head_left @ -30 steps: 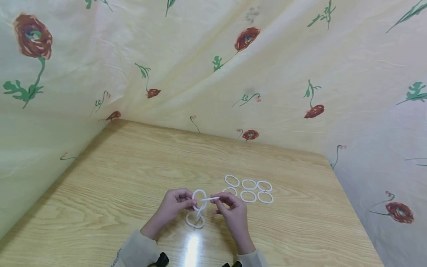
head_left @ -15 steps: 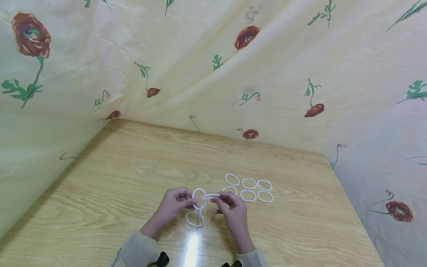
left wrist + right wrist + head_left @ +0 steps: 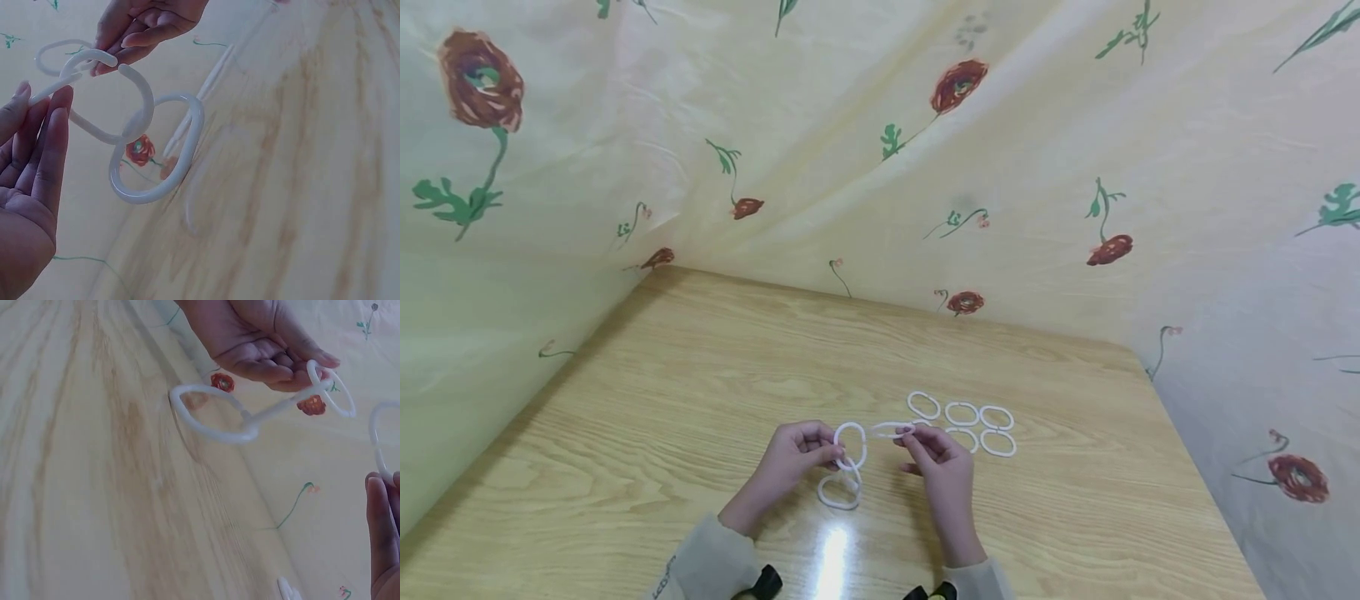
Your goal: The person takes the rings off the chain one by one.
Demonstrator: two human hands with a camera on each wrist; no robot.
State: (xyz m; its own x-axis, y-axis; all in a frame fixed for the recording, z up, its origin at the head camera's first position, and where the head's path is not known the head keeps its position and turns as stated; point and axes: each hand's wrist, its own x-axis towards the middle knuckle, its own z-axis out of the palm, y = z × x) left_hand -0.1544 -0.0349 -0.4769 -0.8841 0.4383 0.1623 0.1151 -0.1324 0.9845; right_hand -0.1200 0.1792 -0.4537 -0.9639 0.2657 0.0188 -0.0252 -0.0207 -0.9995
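Overhead, from the head camera, two hands work above a pale wooden table [image 3: 685, 392] set against a cream curtain printed with red flowers [image 3: 865, 150]. The left hand [image 3: 790, 460] pinches the top of a short chain of white rings [image 3: 844, 467]; the chain's upper ring stands upright while its lowest ring rests on the tabletop. Just to the right, apart from the chain, the right hand [image 3: 942, 460] pinches a single white ring [image 3: 892, 430] at its right end, holding it roughly level. Behind that hand, loose white rings [image 3: 972, 423] lie flat on the table in two rows.

Next, the left wrist view shows the left hand [image 3: 31, 187] close up, its fingers nearly straight and pressed together, the fingertips [image 3: 59, 100] against the chain's top ring [image 3: 106, 103]. A second ring [image 3: 159, 150] hangs linked through it. The other hand [image 3: 147, 28] appears at the top, fingers curled.

Finally, the right wrist view looks across at the left hand [image 3: 262, 337] with its fingers curled around the chain [image 3: 250, 415], which hangs above the wood. At the right edge, the right hand's fingertips [image 3: 381, 512] touch a part of the single ring [image 3: 376, 440].
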